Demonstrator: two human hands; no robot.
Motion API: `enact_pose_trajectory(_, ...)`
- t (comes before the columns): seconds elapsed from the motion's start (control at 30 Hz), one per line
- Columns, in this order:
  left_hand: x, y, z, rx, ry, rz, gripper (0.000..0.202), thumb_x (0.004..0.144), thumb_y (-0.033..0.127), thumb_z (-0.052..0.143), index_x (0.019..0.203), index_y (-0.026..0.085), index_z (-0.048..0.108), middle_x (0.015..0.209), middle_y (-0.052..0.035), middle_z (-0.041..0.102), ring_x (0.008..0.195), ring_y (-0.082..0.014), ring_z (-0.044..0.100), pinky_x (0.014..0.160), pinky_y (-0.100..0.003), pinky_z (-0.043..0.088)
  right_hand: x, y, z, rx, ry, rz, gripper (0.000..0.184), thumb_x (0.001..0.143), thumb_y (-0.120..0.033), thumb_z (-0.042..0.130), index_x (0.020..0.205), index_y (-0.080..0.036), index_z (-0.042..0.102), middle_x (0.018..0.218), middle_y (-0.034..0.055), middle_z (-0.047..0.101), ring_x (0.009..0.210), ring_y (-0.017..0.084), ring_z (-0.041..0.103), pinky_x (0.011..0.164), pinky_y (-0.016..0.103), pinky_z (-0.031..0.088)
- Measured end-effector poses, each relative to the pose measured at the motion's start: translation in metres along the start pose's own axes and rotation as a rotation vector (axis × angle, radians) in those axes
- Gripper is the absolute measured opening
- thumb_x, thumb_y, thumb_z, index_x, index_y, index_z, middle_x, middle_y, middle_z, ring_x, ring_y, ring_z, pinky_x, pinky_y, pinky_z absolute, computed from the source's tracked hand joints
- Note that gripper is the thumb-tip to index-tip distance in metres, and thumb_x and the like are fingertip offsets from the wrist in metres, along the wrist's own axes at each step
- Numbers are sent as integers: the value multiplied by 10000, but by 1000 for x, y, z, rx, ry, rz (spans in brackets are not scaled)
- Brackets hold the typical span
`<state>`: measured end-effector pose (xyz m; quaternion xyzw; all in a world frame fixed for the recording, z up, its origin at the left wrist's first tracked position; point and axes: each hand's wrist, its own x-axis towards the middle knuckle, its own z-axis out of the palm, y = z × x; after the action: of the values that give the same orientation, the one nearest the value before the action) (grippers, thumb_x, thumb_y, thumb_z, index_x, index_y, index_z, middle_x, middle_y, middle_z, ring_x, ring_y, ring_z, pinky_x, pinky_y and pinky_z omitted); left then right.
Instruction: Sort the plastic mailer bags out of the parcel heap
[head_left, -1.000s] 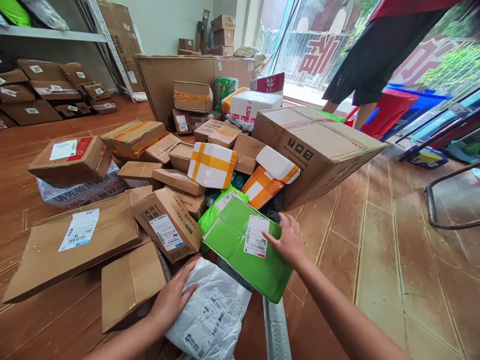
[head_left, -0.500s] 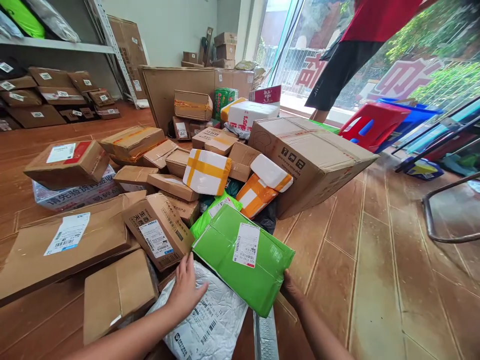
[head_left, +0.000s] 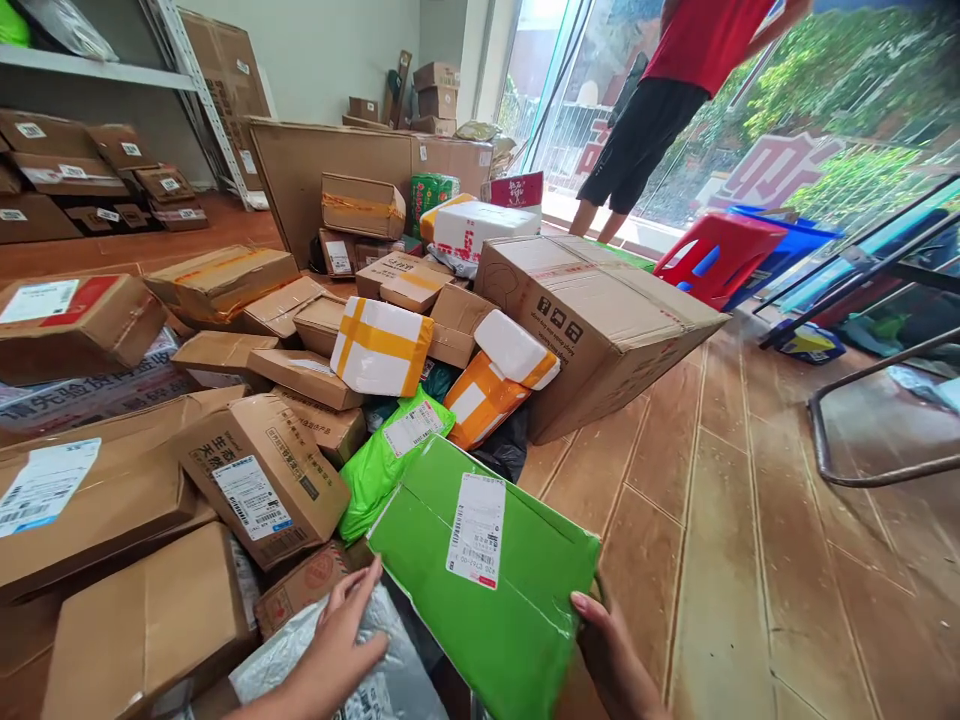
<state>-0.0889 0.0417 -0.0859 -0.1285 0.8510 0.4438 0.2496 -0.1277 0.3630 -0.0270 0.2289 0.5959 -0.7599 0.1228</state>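
Observation:
A flat green parcel [head_left: 517, 590] with a white shipping label lies tilted at the bottom middle. My right hand [head_left: 611, 660] grips its right edge, fingers curled under it. My left hand [head_left: 337, 645] rests with fingers spread on a grey plastic mailer bag [head_left: 390, 690], its fingertips close to the green parcel's left corner. A second, smaller green bag [head_left: 386, 455] sits just behind the parcel. A brown carton with a barcode label [head_left: 262, 480] stands to the left of my left hand.
A heap of cardboard parcels covers the wooden floor, with a large carton [head_left: 600, 320] at its right. Shelves with boxes [head_left: 82, 170] line the left wall. Another person in a red shirt [head_left: 660, 110] stands by the window. A red stool [head_left: 716, 255] and metal frame [head_left: 862, 420] are at right.
The green parcel has come toward me and lower in view. My right hand went from its label to its right edge and took hold. My left hand stayed on the grey bag.

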Motion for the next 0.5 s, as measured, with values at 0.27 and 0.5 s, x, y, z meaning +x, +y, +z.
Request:
enact_pose_trajectory(0.27, 42, 45, 0, 342, 78, 239, 478, 757, 188, 408, 1216, 96, 504, 1288, -165, 515, 1235, -270, 446, 1080, -451, 329, -11, 30, -87, 1, 485, 309, 779, 440, -802, 535, 894, -178, 641, 1002, 192, 695, 1122, 439, 544, 918, 561, 467)
enact_pose_trajectory(0.5, 55, 71, 34, 550, -209, 43, 943, 541, 261, 769, 1330, -76, 377, 1253, -374, 496, 1193, -485, 461, 1015, -603, 304, -9, -30, -69, -882, 924, -314, 905, 556, -647, 525, 1239, -57, 473, 1273, 301, 494, 1204, 469, 437, 1007, 612, 339)
